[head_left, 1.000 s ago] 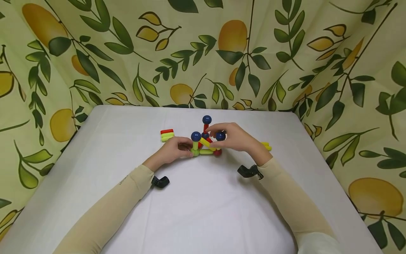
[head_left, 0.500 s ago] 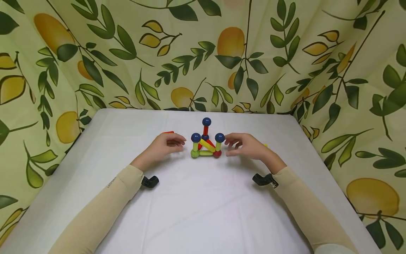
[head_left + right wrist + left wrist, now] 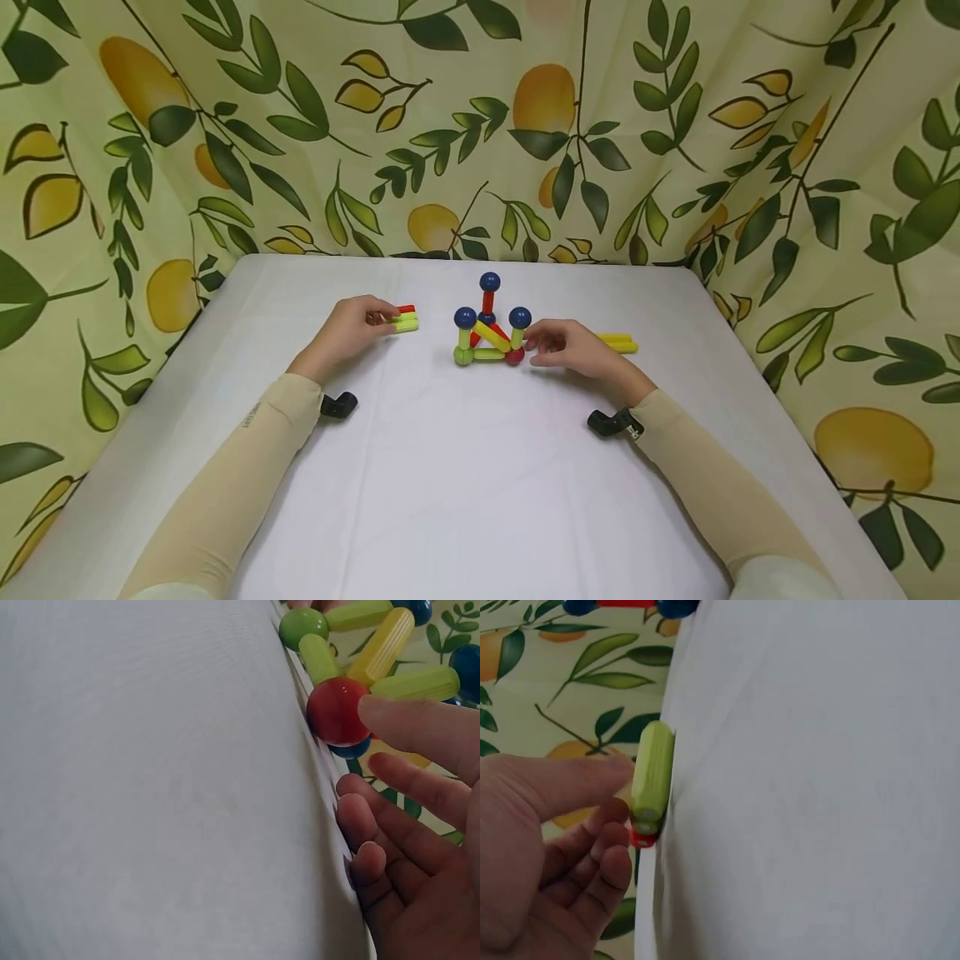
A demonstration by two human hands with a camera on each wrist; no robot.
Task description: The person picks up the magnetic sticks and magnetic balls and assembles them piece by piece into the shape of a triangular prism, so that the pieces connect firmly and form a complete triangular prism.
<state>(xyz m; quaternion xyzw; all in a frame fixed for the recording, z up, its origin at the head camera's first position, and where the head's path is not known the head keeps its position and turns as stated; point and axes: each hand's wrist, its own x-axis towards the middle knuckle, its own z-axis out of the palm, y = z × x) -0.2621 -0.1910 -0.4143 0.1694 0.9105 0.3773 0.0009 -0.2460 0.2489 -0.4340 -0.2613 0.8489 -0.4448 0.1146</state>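
In the head view my left hand [image 3: 349, 327] reaches to the left ends of a small group of rods: a red rod [image 3: 407, 308] at the back and light green rods [image 3: 653, 772] before it. Its thumb tip is right at the nearest green rod, fingers loosely bent and apart. A ball-and-rod construction stands mid-table, with a triangular base, a yellow rod [image 3: 492, 336] slanting across, and upright rods topped by blue balls [image 3: 490, 282]. My right hand [image 3: 566, 346] is beside its right corner, relaxed fingers spread near the red ball [image 3: 339, 712].
Yellow rods [image 3: 618, 342] lie behind the right hand. A white cloth covers the table [image 3: 465, 475]. A curtain [image 3: 465, 133] with a fruit-and-leaf print hangs along the back and sides. Black wrist cameras [image 3: 340, 406] jut inward from both sleeves.
Both hands have drawn away from the construction. The left hand has since moved left and back to the rods; the right hand stays close to the construction's right side.
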